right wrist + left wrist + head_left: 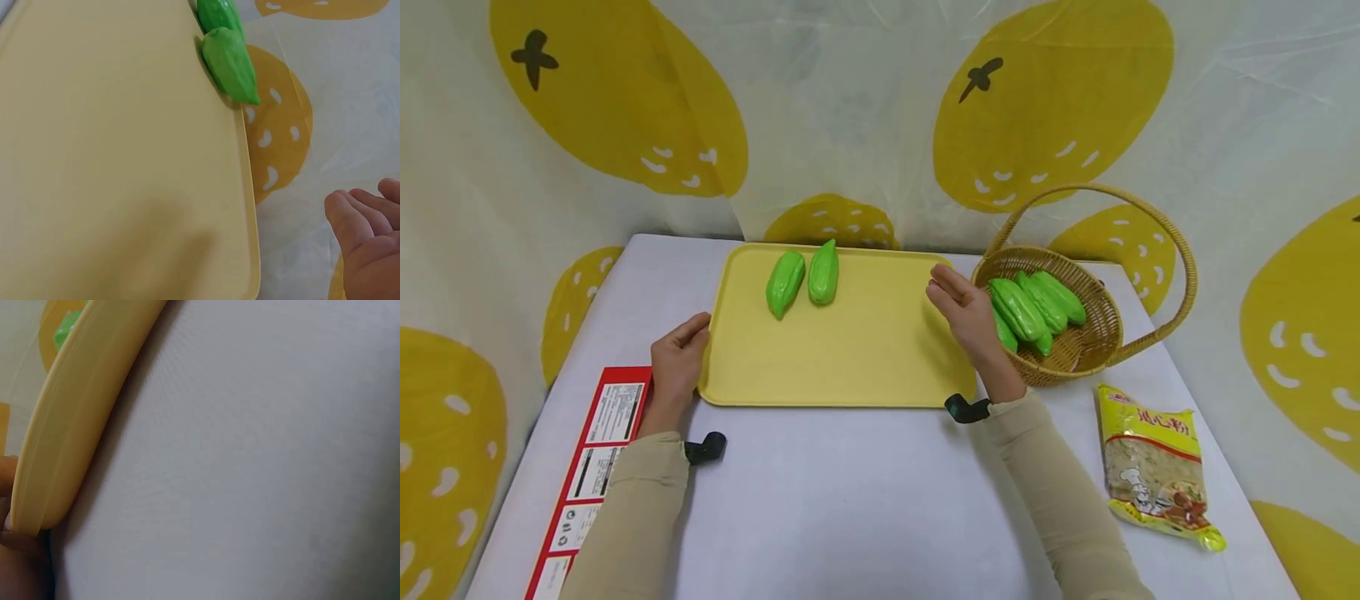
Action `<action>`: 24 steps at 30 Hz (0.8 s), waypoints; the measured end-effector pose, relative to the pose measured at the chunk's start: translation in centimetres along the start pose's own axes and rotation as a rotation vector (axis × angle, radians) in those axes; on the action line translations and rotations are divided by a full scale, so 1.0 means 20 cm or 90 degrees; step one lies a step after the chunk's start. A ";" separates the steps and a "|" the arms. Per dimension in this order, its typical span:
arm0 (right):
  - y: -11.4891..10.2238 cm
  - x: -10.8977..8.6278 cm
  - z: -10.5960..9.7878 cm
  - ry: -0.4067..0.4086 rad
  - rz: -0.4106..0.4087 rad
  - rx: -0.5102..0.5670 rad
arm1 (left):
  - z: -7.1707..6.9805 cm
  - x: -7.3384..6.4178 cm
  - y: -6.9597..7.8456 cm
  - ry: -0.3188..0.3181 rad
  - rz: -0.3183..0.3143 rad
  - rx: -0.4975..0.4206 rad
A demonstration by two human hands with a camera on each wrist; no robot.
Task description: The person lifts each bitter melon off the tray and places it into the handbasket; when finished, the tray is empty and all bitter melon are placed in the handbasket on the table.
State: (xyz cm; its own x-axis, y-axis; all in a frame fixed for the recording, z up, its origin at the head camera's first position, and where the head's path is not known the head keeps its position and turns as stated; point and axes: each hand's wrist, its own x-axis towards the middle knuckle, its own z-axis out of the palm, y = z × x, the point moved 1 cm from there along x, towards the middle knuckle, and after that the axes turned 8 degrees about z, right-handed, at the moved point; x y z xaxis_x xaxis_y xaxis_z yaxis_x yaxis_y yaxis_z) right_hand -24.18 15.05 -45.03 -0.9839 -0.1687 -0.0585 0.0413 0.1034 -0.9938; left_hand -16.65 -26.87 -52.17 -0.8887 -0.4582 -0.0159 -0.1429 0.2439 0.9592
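This looked like a staged recording booth rather than a lived-in kitchen. A thin sheet printed with big yellow lemons (pixel 617 92) hung as a backdrop across the whole upper half of the frame and wrapped both sides. At centre, a plain white surface (pixel 850 500) carried kitchen props: a yellow tray (pixel 842 350), a wicker basket (pixel 1075 333) at right, a food packet (pixel 1153 467) at lower right, and a red-edged printed card (pixel 598 467) at lower left.
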 end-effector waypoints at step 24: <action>0.05 0.15 0.25 -0.007 0.026 0.027 | 0.00 0.01 0.00 0.001 -0.016 0.000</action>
State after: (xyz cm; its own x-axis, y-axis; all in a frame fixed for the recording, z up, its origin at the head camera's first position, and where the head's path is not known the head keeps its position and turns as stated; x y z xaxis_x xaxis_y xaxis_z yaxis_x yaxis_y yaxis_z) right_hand -26.27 9.72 -46.75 -0.9792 -0.1764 -0.0998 0.0888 0.0690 -0.9937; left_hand -16.77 -26.94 -52.15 -0.8840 -0.4657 -0.0397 -0.1654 0.2324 0.9585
